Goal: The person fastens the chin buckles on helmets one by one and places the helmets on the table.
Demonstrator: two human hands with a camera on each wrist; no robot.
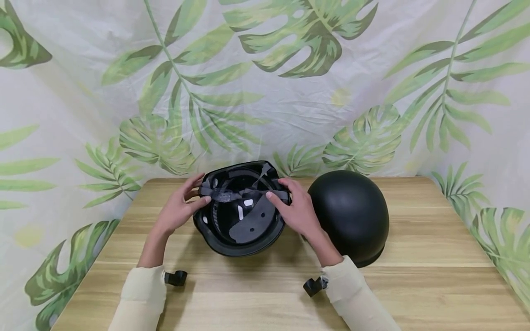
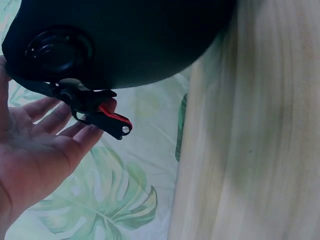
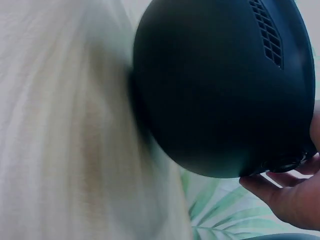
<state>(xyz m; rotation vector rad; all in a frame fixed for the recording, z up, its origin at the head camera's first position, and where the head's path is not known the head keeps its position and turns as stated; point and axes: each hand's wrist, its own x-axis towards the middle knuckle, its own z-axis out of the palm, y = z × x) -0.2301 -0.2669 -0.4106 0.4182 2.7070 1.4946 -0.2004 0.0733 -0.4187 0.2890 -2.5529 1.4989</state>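
Note:
A black helmet (image 1: 244, 249) is tipped with its hollow side toward me, showing a dark lining and grey straps across the opening. My left hand (image 1: 181, 205) grips its left edge, thumb over the rim and fingers behind. On the opposite edge, my right hand (image 1: 298, 208) holds the rim the same way. The left wrist view shows a buckle (image 2: 111, 120) with a red part, hanging on a strap against the left fingers. A mesh-like vent (image 3: 267, 37) marks the shell in the right wrist view, with the right fingers under a round fitting near the edge.
A second black helmet (image 1: 349, 216), dome up, stands on the wooden table (image 1: 434, 239) just right of my right forearm. Behind the table hangs a leaf-patterned cloth (image 1: 298, 115). Small black devices (image 1: 175, 278) jut from both wrists.

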